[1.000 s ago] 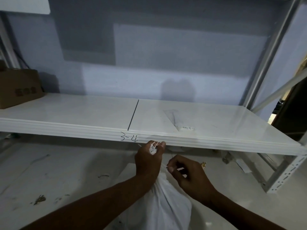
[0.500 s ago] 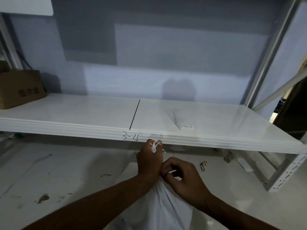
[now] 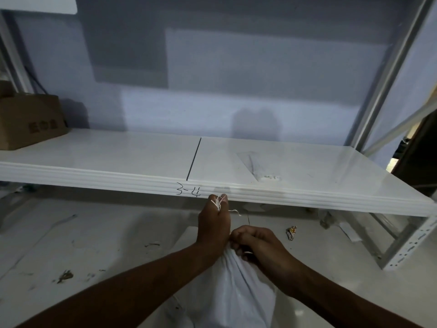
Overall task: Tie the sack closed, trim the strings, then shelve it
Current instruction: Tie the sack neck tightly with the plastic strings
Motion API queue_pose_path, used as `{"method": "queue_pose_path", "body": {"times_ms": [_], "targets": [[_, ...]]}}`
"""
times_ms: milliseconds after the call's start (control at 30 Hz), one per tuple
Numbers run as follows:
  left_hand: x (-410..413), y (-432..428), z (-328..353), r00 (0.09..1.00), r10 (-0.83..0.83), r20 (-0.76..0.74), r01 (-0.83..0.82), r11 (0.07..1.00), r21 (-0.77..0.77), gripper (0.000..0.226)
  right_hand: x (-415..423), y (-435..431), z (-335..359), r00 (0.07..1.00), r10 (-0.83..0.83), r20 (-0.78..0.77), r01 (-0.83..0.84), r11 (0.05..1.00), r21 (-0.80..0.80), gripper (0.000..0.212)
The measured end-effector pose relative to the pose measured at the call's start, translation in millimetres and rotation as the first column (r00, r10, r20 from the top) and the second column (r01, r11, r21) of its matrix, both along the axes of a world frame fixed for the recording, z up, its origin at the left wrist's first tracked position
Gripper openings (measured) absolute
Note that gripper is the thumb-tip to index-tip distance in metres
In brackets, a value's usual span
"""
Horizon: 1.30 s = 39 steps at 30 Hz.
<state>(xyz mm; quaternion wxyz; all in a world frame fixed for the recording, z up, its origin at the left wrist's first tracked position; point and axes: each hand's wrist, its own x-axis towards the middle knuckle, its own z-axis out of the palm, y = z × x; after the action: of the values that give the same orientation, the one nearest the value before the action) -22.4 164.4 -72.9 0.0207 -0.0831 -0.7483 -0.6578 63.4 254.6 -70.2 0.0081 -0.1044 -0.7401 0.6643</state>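
Below the long white shelf [image 3: 118,162] the white sack [image 3: 236,292] stands on the floor [image 3: 94,233]. The left hand [image 3: 214,228] grips its gathered neck, and the right hand [image 3: 257,245] just beside seems to pinch the cloth there. The strings [image 3: 218,201] stick out above the left fist.

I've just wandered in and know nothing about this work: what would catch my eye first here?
At bottom centre, the left hand grips the bunched neck of a white sack, frayed strings poking from its fist, while the right hand pinches the neck beside it. Just behind runs a white shelf marked "3-4" on its front edge, with a cardboard box at its left end.
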Motion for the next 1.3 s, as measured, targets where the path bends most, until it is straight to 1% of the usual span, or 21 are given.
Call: {"method": "queue_pose_path", "body": {"times_ms": [100,200,333,400,500,567,667,800,867,900,1000,1100,1167,1233,1300], "targets": [[-1.7,-1.1,-2.7,0.996,0.049,-0.07,-0.049,0.999,-0.004,0.032,2.7,6.0,-4.2,0.999,-0.045,-0.029,0.049,0.988,0.149,0.02],[-3.3,-2.1,-4.3,0.989,0.099,-0.106,-0.101,0.995,-0.011,0.03,6.1,9.2,-12.1,0.986,-0.121,-0.112,0.152,0.929,0.337,0.016],[-0.3,-4.6,-3.1,0.975,0.173,-0.137,-0.175,0.985,-0.003,0.038,5.3,15.2,-23.8,0.948,-0.244,-0.207,0.311,0.851,0.423,0.015],[-0.4,-5.5,-2.8,0.971,0.198,-0.136,-0.199,0.98,0.009,0.038,6.2,16.0,-28.5,0.934,-0.269,-0.236,0.352,0.809,0.471,0.015],[-2.5,-3.8,-0.4,0.943,0.273,-0.19,-0.27,0.962,0.041,0.037,10.0,12.2,-32.0,0.951,-0.194,-0.243,0.305,0.736,0.605,0.013],[-1.8,-1.2,2.2,0.93,0.296,-0.219,-0.289,0.955,0.062,0.034,11.2,7.1,-31.2,0.96,-0.073,-0.27,0.239,0.712,0.66,0.013],[0.0,1.8,1.3,0.934,0.277,-0.226,-0.27,0.961,0.06,0.031,8.5,-1.5,-24.9,0.951,0.111,-0.288,0.148,0.656,0.74,0.015],[-5.1,-2.6,-3.1,0.937,0.288,-0.199,-0.289,0.957,0.028,0.031,5.2,-4.1,-15.2,0.908,0.295,-0.297,0.023,0.674,0.739,0.016],[-7.9,-5.0,-5.0,0.94,0.291,-0.178,-0.291,0.956,0.029,0.031,5.3,-3.5,-15.7,0.892,0.372,-0.256,-0.055,0.652,0.756,0.015],[-8.0,-5.7,-6.1,0.941,0.29,-0.174,-0.29,0.957,0.026,0.032,6.0,-4.0,-17.3,0.893,0.384,-0.235,-0.071,0.635,0.77,0.017],[-4.9,-4.3,-9.1,0.95,0.262,-0.168,-0.263,0.965,0.013,0.033,7.5,-9.9,-21.2,0.903,0.362,-0.229,-0.038,0.601,0.798,0.028],[-2.9,-1.8,-9.2,0.958,0.229,-0.173,-0.233,0.972,-0.005,0.037,6.7,-15.9,-24.2,0.908,0.35,-0.231,-0.045,0.628,0.777,0.037],[-4.0,-1.5,-8.9,0.967,0.215,-0.136,-0.216,0.976,0.011,0.04,6.0,-14.0,-25.2,0.92,0.319,-0.227,-0.038,0.649,0.76,0.037],[-7.2,-2.1,-10.3,0.977,0.203,-0.064,-0.2,0.979,0.048,0.04,6.6,-11.4,-24.3,0.931,0.298,-0.208,-0.053,0.677,0.734,0.034],[-10.7,-3.0,-11.6,0.978,0.209,0.0,-0.209,0.975,0.076,0.04,7.4,-10.3,-24.9,0.932,0.308,-0.191,-0.089,0.706,0.702,0.026]]}}
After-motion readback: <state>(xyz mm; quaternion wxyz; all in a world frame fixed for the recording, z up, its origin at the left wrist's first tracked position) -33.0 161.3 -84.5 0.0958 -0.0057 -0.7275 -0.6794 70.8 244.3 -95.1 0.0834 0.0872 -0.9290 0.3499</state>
